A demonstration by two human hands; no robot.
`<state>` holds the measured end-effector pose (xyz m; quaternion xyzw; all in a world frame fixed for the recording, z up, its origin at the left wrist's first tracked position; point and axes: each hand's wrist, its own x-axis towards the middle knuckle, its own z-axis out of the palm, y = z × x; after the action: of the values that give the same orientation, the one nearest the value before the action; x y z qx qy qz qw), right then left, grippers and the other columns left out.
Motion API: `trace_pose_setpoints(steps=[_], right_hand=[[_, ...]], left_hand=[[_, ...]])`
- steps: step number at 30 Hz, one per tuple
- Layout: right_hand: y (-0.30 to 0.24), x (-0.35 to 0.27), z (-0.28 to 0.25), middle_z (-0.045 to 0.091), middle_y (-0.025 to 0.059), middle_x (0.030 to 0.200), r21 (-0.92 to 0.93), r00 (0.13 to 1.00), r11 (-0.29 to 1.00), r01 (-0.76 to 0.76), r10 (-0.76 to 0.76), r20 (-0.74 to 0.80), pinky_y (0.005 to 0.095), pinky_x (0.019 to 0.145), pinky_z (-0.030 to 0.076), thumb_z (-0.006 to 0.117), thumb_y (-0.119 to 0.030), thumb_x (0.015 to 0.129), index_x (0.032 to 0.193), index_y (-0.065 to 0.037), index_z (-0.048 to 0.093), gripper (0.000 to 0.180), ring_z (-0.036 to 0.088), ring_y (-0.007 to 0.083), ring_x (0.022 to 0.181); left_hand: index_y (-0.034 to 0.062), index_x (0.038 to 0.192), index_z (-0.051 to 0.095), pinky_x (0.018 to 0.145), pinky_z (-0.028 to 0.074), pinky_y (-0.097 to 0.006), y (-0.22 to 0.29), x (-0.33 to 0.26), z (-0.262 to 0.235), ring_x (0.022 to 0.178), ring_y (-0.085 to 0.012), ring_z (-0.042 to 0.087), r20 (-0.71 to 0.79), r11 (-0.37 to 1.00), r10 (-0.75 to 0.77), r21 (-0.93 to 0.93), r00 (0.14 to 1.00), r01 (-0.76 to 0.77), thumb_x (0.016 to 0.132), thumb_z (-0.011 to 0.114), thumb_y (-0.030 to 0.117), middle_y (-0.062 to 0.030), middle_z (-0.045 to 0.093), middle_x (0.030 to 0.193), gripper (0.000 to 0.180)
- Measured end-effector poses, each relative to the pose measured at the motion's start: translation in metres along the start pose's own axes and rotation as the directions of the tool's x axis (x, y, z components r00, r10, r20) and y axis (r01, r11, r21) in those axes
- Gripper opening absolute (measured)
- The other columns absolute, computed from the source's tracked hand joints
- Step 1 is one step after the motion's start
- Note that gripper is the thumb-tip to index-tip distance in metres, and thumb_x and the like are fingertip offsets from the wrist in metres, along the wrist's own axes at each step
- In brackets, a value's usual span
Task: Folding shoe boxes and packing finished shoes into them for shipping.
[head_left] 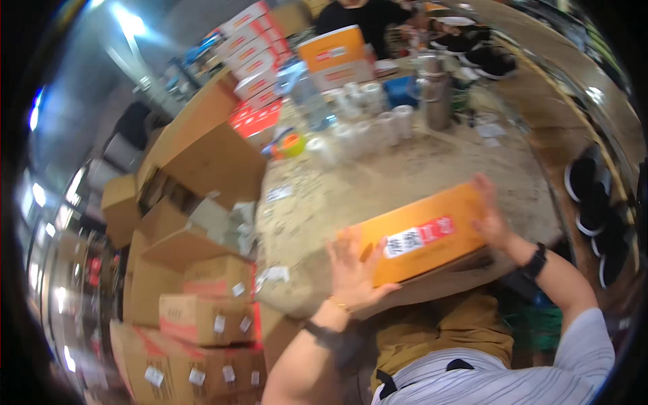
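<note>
An orange shoe box with a white and red label on its lid lies tilted at the near edge of the table, in front of my body. My left hand holds its left end, with the fingers spread over the lid and the thumb along the near side. At the opposite end my right hand grips the box, fingers over the far corner. The box is closed, so its contents are hidden.
Several white rolls, a large clear bottle, a steel flask and tape stand farther back on the table. Cartons crowd the left. Black shoes line the right. A person is across the table.
</note>
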<state>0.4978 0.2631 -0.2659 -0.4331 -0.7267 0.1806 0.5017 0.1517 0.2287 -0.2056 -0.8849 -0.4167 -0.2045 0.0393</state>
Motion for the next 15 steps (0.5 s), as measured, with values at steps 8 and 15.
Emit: trace_pose_setpoints(steps=[8,15], right_hand=[[0.001,-0.073,-0.049,0.048,0.0057,0.128,0.439,0.730,0.603,-0.666,0.403,0.552,0.0340,0.098,0.038,0.072,-0.044,0.076,0.136,-0.004,0.032,0.082,0.045,0.0188,0.118],[-0.082,-0.044,0.042,0.051,0.0085,0.125,0.551,0.732,0.631,-0.546,0.039,0.680,0.0349,0.096,0.040,0.078,-0.040,0.070,0.131,-0.001,0.038,0.083,0.049,0.0205,0.114]], left_hand=[[0.0091,0.145,-0.007,0.111,0.013,-0.036,0.028,-0.086,0.045,0.137,-0.0204,0.012,0.332,-0.284,-0.448,-0.933,0.830,0.220,0.077,0.069,0.011,-0.0109,0.005,0.150,0.101],[0.0085,0.143,-0.010,0.110,0.018,-0.038,0.083,-0.205,-0.094,0.136,-0.0223,0.017,0.105,0.081,-0.666,-0.974,0.738,0.212,0.067,0.077,0.013,-0.0110,0.014,0.147,0.116]])
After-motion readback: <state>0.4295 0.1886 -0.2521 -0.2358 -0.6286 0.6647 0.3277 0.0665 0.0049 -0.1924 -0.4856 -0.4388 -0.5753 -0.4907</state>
